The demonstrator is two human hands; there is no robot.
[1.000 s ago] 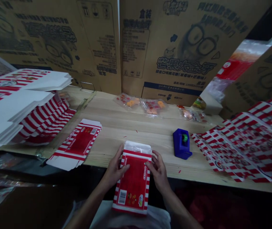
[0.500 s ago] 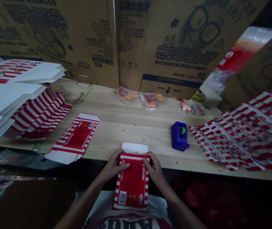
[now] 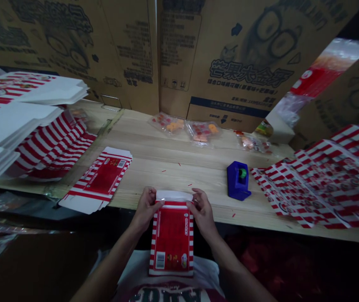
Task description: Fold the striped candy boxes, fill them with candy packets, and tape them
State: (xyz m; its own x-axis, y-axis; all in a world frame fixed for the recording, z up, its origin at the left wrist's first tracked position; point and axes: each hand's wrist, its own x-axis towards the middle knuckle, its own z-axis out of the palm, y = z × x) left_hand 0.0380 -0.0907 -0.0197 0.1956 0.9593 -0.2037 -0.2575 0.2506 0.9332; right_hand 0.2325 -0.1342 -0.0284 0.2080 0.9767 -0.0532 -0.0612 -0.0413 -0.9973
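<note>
A red box with white-striped edges and a barcode [image 3: 173,235] stands in front of my body at the table's front edge. At its far end the white flap [image 3: 174,195] is partly folded over. My left hand [image 3: 147,209] grips the upper left corner, thumb on the red face near the flap. On the upper right corner my right hand [image 3: 202,213] is closed, thumb pressed on the face and fingers bent behind the flap's end. To the left a flat, unfolded carton of the same print [image 3: 102,178] lies on the table.
White and striped carton sheets [image 3: 31,121] are stacked at the left. A blue tape dispenser [image 3: 237,180] stands right of my hands. Finished-looking striped boxes [image 3: 321,180] are piled at the right. Clear candy packets [image 3: 202,132] lie before large brown cardboard boxes [image 3: 223,63].
Both hands have moved up to the box's top corners, and the white flap, flat and standing out before, is now bent. The view has shifted slightly.
</note>
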